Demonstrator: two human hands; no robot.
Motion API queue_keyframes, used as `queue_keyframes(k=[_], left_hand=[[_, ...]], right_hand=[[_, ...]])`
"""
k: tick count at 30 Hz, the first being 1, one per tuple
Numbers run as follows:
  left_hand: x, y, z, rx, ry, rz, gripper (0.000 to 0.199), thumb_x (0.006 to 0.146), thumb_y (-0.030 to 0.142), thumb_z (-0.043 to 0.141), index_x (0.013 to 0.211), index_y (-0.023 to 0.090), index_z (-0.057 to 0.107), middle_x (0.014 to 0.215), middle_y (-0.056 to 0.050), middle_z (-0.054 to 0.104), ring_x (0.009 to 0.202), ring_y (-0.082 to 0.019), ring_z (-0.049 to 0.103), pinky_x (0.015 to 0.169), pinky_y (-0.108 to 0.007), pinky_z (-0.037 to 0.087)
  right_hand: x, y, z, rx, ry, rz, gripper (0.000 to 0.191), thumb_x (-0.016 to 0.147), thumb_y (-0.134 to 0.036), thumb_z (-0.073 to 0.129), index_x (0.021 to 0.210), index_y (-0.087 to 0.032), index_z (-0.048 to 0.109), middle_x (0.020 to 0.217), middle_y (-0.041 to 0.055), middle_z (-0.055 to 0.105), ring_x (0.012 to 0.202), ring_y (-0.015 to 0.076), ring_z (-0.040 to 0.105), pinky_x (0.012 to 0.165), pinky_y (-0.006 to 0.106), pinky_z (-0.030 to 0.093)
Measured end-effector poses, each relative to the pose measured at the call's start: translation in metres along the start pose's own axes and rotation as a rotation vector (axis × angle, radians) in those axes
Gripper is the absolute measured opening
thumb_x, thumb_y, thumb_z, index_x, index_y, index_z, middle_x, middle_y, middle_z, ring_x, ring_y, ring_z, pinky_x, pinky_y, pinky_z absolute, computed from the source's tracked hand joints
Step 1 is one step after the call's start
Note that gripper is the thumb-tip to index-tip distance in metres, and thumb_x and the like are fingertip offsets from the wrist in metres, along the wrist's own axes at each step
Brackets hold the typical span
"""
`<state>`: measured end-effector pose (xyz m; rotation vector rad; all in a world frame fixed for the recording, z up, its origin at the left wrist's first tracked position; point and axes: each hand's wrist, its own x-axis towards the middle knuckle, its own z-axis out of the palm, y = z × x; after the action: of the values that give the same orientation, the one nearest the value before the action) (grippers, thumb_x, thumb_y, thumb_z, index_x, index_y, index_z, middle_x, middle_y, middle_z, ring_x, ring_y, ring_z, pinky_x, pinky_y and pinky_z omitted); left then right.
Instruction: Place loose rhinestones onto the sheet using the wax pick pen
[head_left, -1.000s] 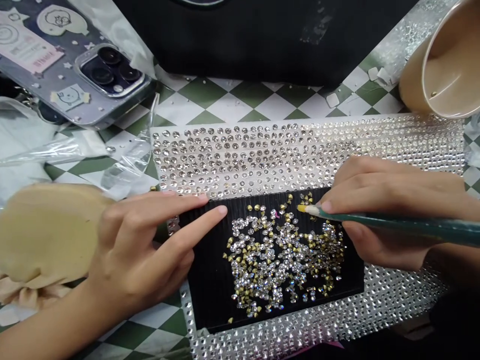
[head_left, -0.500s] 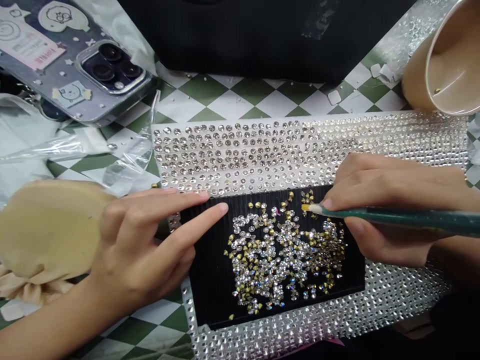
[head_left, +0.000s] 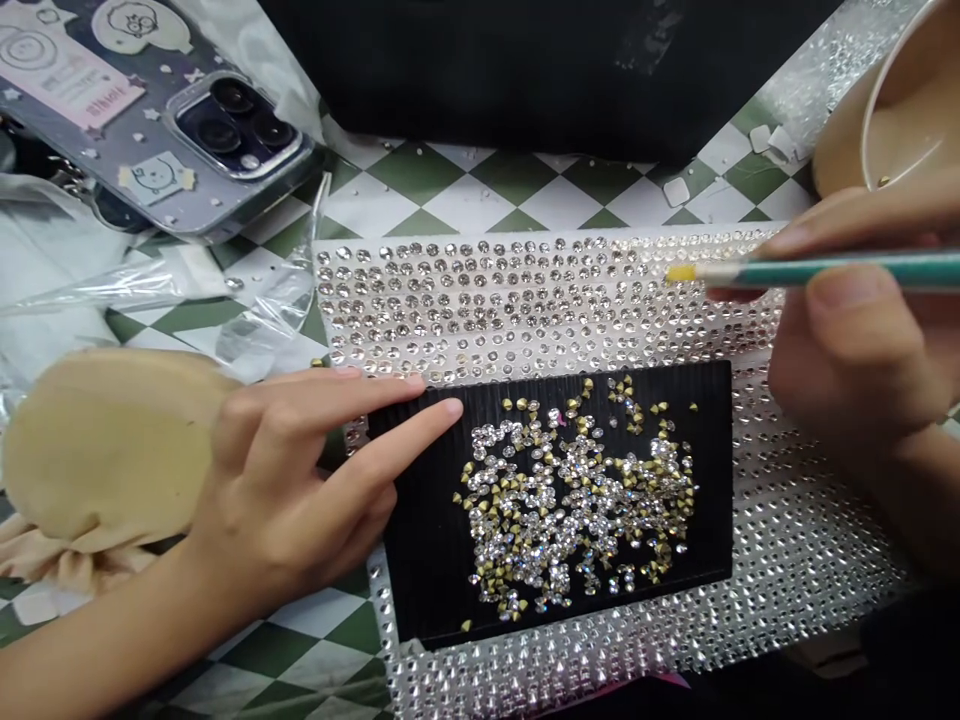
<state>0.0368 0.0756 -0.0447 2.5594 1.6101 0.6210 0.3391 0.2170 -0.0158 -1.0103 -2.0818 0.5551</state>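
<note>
Loose clear and gold-backed rhinestones (head_left: 555,510) lie scattered on a ribbed black tray (head_left: 427,560). My left hand (head_left: 300,470) is open, with two fingers stretched onto the tray's upper left corner. My right hand (head_left: 862,330) is closed round a green pen-like tool (head_left: 840,270) with a yellow tip, held above the stone-covered sheet (head_left: 480,290). Whether a stone sits on the tip cannot be made out. Beneath the tray, the sheet carries rows of set stones and shows on all sides of it.
A phone in a stickered case (head_left: 157,120) lies at the upper left, near clear plastic bags (head_left: 112,285). A beige round pouch (head_left: 112,450) is at the left. A black box (head_left: 495,80) stands at the back, a beige cup (head_left: 847,150) at the upper right.
My right hand has risen off the tray, up and to the right, with the tool, uncovering the tray's right edge. My left hand stays on the tray; the whole view has shifted slightly.
</note>
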Motion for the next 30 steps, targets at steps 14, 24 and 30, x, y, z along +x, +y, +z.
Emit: queue_keyframes(k=[14,24,30], left_hand=[[0.001,-0.001,0.0,-0.04,-0.022,-0.009,0.081,0.085,0.009,0.053,0.153,0.046,0.032,0.113,-0.008,0.065,0.099,-0.03,0.061,0.091,-0.048,0.056],[0.0,-0.007,-0.003,-0.071,-0.039,0.018,0.079,0.083,0.01,0.053,0.153,0.042,0.035,0.113,-0.01,0.064,0.097,-0.031,0.058,0.088,-0.047,0.053],[0.003,-0.006,0.001,-0.065,0.021,0.078,0.079,0.083,0.005,0.052,0.154,0.035,0.035,0.111,-0.012,0.063,0.095,-0.029,0.056,0.09,-0.043,0.049]], right_hand=[[0.013,0.002,0.007,-0.07,0.035,-0.083,0.01,0.089,-0.013,0.061,0.086,-0.018,0.07,0.082,0.0012,0.071,0.072,0.0095,0.061,0.061,0.026,0.054],[0.012,0.0,0.007,-0.1,0.011,-0.034,0.011,0.091,-0.019,0.061,0.088,-0.014,0.071,0.084,0.0007,0.069,0.071,0.0067,0.059,0.057,0.02,0.051],[0.006,-0.005,0.001,0.128,-0.006,-0.013,0.014,0.083,-0.018,0.059,0.086,-0.023,0.072,0.079,-0.0014,0.07,0.067,0.0105,0.064,0.057,0.028,0.052]])
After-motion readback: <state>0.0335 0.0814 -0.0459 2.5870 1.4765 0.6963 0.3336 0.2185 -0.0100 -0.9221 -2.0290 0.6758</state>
